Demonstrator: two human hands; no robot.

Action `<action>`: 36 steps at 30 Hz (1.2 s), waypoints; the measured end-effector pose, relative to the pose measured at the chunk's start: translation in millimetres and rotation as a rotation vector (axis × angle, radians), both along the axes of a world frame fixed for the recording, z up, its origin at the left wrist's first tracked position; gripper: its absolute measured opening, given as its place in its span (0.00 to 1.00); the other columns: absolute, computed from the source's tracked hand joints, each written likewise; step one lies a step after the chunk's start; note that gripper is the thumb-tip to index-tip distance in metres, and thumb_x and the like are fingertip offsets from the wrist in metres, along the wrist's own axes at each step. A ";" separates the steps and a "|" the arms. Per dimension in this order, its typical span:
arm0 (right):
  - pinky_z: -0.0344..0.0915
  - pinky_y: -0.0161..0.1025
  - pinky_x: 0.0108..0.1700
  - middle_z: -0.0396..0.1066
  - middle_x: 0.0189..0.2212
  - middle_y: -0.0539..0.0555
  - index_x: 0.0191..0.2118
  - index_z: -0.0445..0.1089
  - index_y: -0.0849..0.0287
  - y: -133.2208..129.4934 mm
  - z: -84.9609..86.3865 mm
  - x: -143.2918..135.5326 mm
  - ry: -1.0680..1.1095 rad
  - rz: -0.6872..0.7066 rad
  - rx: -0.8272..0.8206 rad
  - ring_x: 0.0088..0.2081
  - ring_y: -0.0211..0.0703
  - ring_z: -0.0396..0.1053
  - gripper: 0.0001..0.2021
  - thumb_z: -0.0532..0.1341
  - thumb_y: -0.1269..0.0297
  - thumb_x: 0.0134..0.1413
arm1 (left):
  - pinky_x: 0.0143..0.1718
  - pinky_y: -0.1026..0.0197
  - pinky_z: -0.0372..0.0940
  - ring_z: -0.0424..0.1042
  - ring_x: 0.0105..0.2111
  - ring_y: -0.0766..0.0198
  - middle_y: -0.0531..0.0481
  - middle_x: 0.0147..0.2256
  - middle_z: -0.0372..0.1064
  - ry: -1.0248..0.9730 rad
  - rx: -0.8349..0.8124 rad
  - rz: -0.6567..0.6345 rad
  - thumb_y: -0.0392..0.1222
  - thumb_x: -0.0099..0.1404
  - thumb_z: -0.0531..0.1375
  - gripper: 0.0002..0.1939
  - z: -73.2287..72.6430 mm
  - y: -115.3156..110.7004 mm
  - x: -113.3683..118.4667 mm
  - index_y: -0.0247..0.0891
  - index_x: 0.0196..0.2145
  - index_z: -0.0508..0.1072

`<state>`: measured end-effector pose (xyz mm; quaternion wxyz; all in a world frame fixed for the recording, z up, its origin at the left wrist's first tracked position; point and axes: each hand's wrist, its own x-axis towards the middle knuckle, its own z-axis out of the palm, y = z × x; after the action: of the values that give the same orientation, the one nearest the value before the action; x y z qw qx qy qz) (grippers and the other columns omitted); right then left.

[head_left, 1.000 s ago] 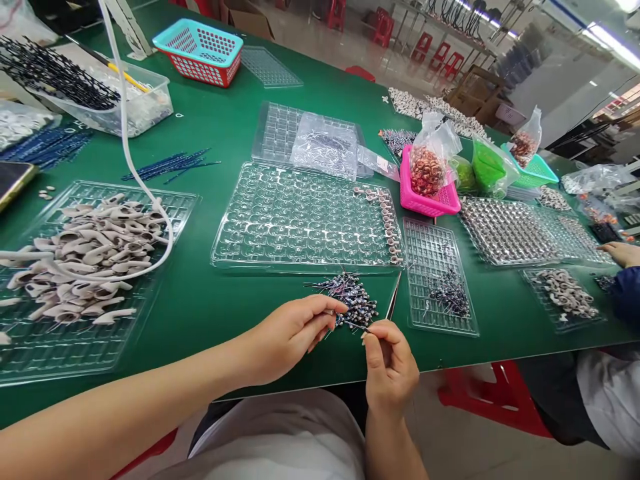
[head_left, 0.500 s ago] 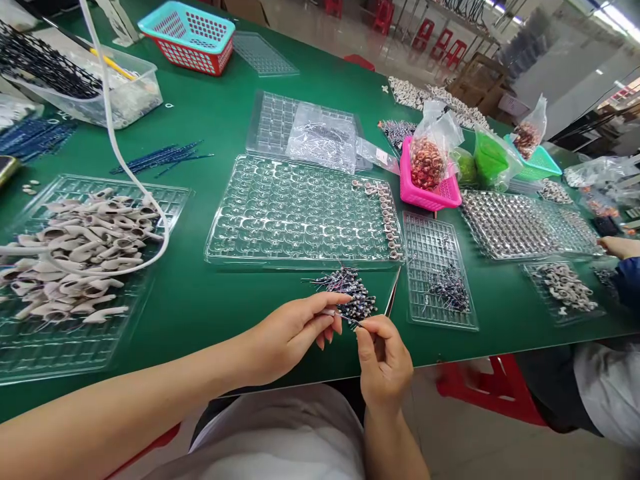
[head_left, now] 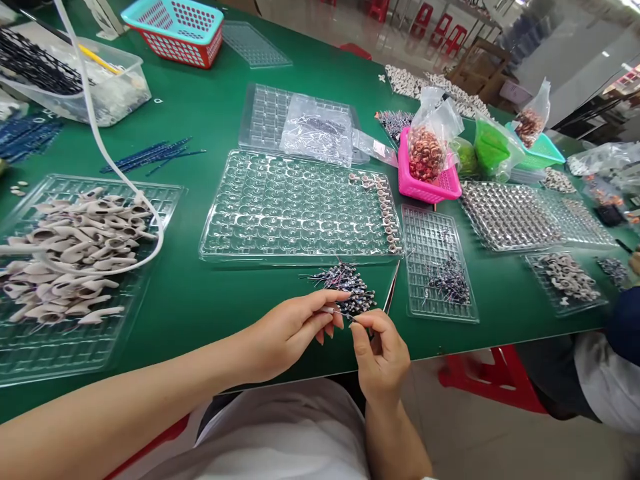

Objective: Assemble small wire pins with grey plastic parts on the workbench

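Note:
My left hand (head_left: 295,330) pinches a small pale stemmed piece (head_left: 327,309) between thumb and forefinger. Facing it, my right hand (head_left: 383,350) has thumb and forefinger closed on the end of a thin wire (head_left: 345,315) that runs to the pale piece. Just behind my fingers lies a heap of small dark parts with fine wire leads (head_left: 353,287). Metal tweezers (head_left: 393,288) point away beside my right hand; whether its curled fingers hold them is hidden. Beyond the heap sits a clear moulded tray (head_left: 280,207) with small pale pieces (head_left: 387,210) along its right side.
A tray of pale hollow shells (head_left: 85,247) stands left, crossed by a white cable (head_left: 103,150). To the right are a tray of wired parts (head_left: 440,267) and a pink basket (head_left: 430,190) with bagged copper-coloured rings. A co-worker's hand (head_left: 635,261) shows at the right edge.
The view has shifted slightly. My right hand has come a little to the left, and more bare wire shows between my hands. The co-worker's hand has left the far tray.

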<state>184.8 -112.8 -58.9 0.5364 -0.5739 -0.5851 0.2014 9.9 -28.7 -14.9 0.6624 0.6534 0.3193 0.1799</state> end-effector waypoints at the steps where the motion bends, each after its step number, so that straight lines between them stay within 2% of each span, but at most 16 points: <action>1: 0.67 0.35 0.38 0.72 0.34 0.50 0.42 0.70 0.55 0.2 0.5 0.0 -0.006 0.003 0.000 0.37 0.38 0.70 0.07 0.60 0.73 0.61 | 0.40 0.60 0.70 0.70 0.35 0.65 0.48 0.40 0.71 0.005 0.007 -0.002 0.38 0.73 0.47 0.20 -0.3 0.0 0.3 0.35 0.60 0.63; 10: 0.66 0.36 0.37 0.72 0.34 0.50 0.41 0.70 0.55 2.9 4.5 -1.1 -0.076 0.039 -0.019 0.35 0.37 0.70 0.07 0.60 0.74 0.61 | 0.39 0.60 0.70 0.71 0.34 0.64 0.47 0.41 0.73 0.090 0.054 -0.022 0.41 0.73 0.47 0.21 2.2 -1.1 0.3 0.35 0.60 0.63; 20: 0.66 0.40 0.38 0.73 0.33 0.51 0.41 0.69 0.56 5.8 5.5 -2.3 -0.136 0.108 0.016 0.35 0.39 0.69 0.08 0.60 0.76 0.60 | 0.40 0.57 0.69 0.73 0.36 0.60 0.43 0.38 0.74 0.231 0.282 -0.115 0.40 0.73 0.44 0.25 -5.6 -3.6 -3.6 0.32 0.65 0.58; 27: 0.66 0.41 0.37 0.73 0.32 0.51 0.41 0.69 0.56 8.1 7.2 -2.5 -0.186 0.143 0.019 0.33 0.40 0.69 0.07 0.60 0.75 0.60 | 0.42 0.57 0.69 0.73 0.40 0.58 0.39 0.43 0.74 0.205 0.456 -0.177 0.33 0.70 0.44 0.27 -11.0 -4.2 -7.1 0.32 0.66 0.53; 31: 0.68 0.43 0.39 0.74 0.34 0.52 0.44 0.69 0.55 8.1 5.7 -2.2 -0.227 0.157 0.048 0.35 0.42 0.72 0.10 0.60 0.75 0.60 | 0.43 0.54 0.70 0.73 0.41 0.57 0.37 0.46 0.73 0.176 0.505 -0.191 0.31 0.70 0.44 0.29 -14.4 -5.0 -8.6 0.33 0.67 0.49; 36: 0.69 0.45 0.40 0.76 0.37 0.53 0.48 0.69 0.54 5.8 2.8 -1.6 -0.304 0.176 0.088 0.37 0.43 0.73 0.14 0.60 0.77 0.59 | 0.42 0.53 0.69 0.70 0.41 0.56 0.38 0.44 0.72 0.187 0.611 -0.224 0.28 0.69 0.45 0.32 -20.5 -7.8 -10.1 0.35 0.68 0.45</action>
<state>183.1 -107.0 -56.1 0.4466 -0.5205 -0.7156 0.1327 -0.2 -36.5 -35.4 0.4193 0.8665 0.2364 0.1327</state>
